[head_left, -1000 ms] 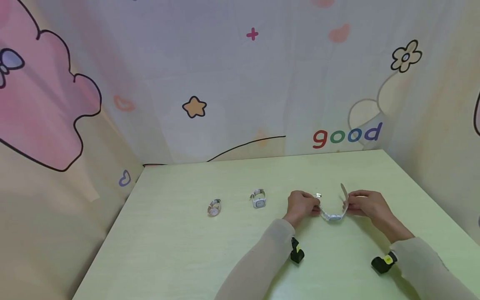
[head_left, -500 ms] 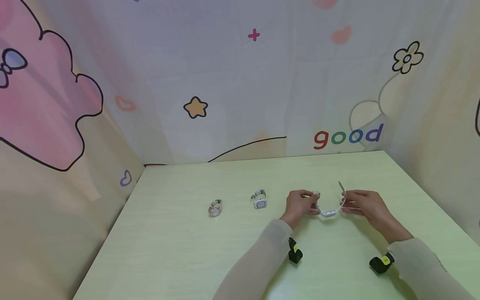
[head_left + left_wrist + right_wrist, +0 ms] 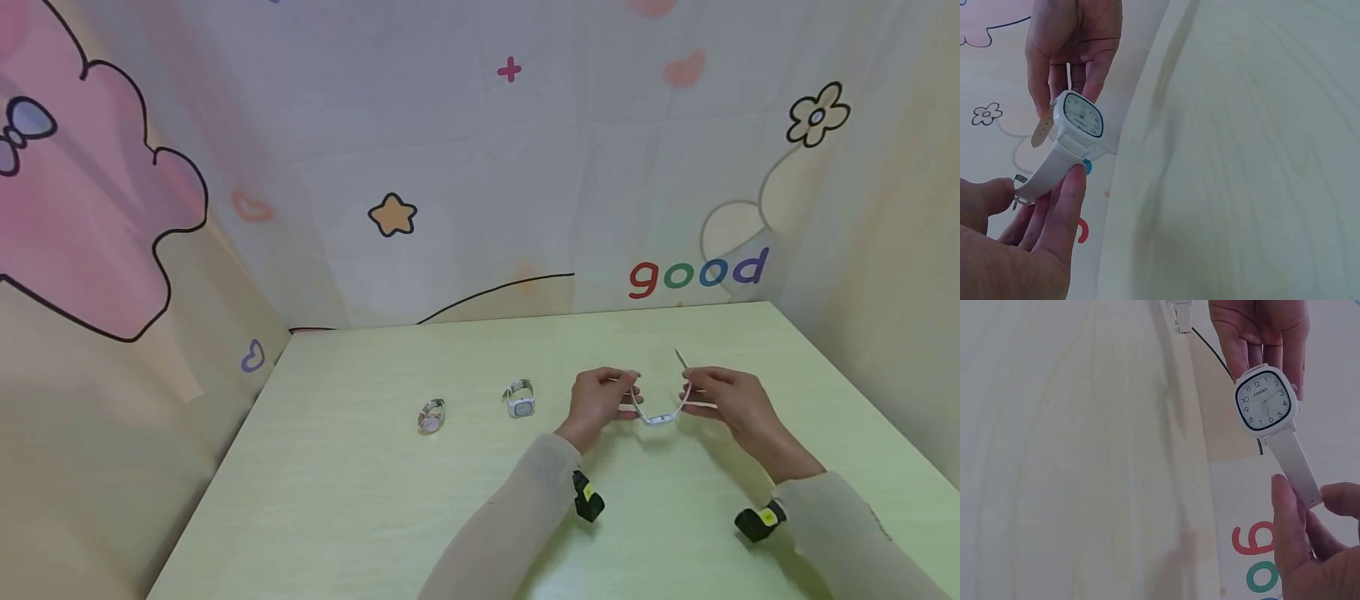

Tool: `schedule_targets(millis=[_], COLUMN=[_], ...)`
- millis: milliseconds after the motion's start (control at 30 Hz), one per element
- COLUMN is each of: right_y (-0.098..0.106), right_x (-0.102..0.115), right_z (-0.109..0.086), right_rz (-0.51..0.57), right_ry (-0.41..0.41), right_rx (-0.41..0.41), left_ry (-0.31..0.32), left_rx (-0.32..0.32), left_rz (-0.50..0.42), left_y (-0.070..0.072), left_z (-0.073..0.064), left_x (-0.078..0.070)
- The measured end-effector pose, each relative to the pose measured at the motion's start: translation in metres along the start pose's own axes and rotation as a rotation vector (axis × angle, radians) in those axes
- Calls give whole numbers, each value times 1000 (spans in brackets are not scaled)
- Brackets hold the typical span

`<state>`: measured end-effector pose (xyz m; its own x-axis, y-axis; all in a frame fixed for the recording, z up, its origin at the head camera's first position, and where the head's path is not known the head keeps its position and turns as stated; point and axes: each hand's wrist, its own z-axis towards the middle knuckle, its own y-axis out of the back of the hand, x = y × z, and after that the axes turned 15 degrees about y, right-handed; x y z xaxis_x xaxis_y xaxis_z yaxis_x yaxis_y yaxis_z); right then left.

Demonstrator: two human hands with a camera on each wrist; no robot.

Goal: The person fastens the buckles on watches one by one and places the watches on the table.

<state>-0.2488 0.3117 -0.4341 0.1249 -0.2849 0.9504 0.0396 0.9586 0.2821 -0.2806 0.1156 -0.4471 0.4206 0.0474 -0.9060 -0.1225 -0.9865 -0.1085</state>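
A white wristwatch with a rounded-square case, black-bordered white dial and white strap (image 3: 1264,400) is suspended above the pale green-yellow, faintly grained table (image 3: 337,500), at the right side of the work area, between the two hands. The left hand (image 3: 597,400) is curled, its thumb and fingers pinching the strap at the metal buckle (image 3: 1023,190). The right hand (image 3: 731,404) is likewise curled, pinching the opposite, perforated strap section between thumb and fingers; the strap tip projects above this hand in the head view. The strap is unfastened and forms a U-shape, with the case at the bottom. Numerals and hands are visible on the dial in the right wrist view. To the left of the left hand, a white watch with a squarish case (image 3: 521,407) rests on the table. Farther left lies a metallic-looking watch with a round face (image 3: 431,421), apart from it.
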Motion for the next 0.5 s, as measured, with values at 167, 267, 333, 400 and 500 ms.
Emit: schedule_targets(millis=[167, 267, 333, 400, 500], right_y=[-3, -6, -8, -10, -14], right_x=[6, 10, 13, 17, 23], right_z=[1, 2, 3, 5, 7], right_rz=[-4, -11, -13, -15, -3], right_ry=[44, 73, 87, 97, 104], right_rx=[-21, -39, -48, -54, -58], left_ry=[-16, -30, -42, -52, -71], left_rx=[1, 0, -2, -5, -10], left_rz=[-20, -14, -12, -10, -8], left_y=[4, 8, 9, 10, 11], left_z=[-4, -6, -7, -8, -9], left_x=[-7, -10, -14, -17, -20])
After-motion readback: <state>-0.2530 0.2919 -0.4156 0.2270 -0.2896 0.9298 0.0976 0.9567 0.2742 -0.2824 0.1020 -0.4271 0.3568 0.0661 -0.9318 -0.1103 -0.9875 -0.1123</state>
